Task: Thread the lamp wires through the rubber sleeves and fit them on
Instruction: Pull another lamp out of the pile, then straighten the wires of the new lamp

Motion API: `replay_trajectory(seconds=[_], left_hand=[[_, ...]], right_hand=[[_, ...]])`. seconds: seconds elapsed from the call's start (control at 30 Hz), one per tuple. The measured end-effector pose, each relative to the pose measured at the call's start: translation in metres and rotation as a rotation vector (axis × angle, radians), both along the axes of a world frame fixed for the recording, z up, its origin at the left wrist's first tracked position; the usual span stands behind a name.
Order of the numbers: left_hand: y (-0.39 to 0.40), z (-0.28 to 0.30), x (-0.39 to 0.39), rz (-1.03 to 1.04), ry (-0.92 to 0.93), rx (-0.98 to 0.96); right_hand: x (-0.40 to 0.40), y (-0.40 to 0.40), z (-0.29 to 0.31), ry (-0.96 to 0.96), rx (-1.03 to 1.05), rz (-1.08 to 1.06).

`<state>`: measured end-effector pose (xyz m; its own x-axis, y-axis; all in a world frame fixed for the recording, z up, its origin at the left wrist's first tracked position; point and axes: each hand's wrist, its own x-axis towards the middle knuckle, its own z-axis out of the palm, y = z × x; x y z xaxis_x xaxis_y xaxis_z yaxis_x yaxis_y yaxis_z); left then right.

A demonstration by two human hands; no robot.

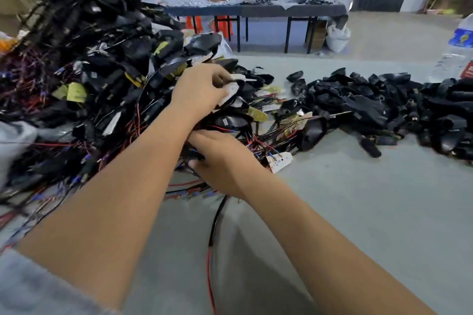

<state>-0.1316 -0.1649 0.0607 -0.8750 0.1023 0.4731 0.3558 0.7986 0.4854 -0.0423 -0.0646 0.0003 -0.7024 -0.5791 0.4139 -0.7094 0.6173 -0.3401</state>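
A tall heap of lamp units with red and black wires (84, 79) fills the left of the grey table. My left hand (202, 89) reaches into its right edge and pinches a white lamp board (234, 89). Below it, my right hand (225, 161) grips a bundle of wires (194, 156) at the foot of the heap. A black and red wire (212, 235) trails from that hand toward me. A pile of black rubber sleeves (384, 107) lies to the right. A loose white board (279, 161) sits just right of my right hand.
The grey table surface (358, 212) stretches in front and to the right. A plastic water bottle (458, 54) stands at the far right. Behind, a dark workbench (256, 9) carries parts, with a white sack (337, 36) on the floor beside it.
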Motion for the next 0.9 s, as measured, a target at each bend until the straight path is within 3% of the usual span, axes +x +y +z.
replay_trajectory(seconds=[0.13,0.2,0.33,0.43,0.63,0.8,0.9], left_hand=[[-0.001,-0.024,0.004,0.112,0.013,-0.346],[0.005,-0.034,0.008,0.161,0.049,-0.428],[0.04,-0.036,0.019,0.154,0.096,-0.193],[0.082,-0.038,0.032,0.043,-0.036,0.04],[0.155,-0.065,0.037,-0.021,-0.355,-0.038],[0.163,-0.092,0.049,0.149,-0.103,0.264],[0.16,-0.1,0.049,0.17,-0.053,0.317]], right_hand=[[0.001,0.001,-0.012,0.116,0.119,-0.056],[0.004,0.019,-0.015,0.116,0.104,-0.085],[0.007,0.07,-0.019,0.104,0.029,-0.232],[0.015,0.105,-0.022,0.132,-0.059,-0.342],[0.023,0.157,-0.042,0.022,-0.197,-0.536],[0.013,0.164,-0.045,-0.184,-0.615,-0.691],[0.009,0.167,-0.046,-0.268,-0.762,-0.726]])
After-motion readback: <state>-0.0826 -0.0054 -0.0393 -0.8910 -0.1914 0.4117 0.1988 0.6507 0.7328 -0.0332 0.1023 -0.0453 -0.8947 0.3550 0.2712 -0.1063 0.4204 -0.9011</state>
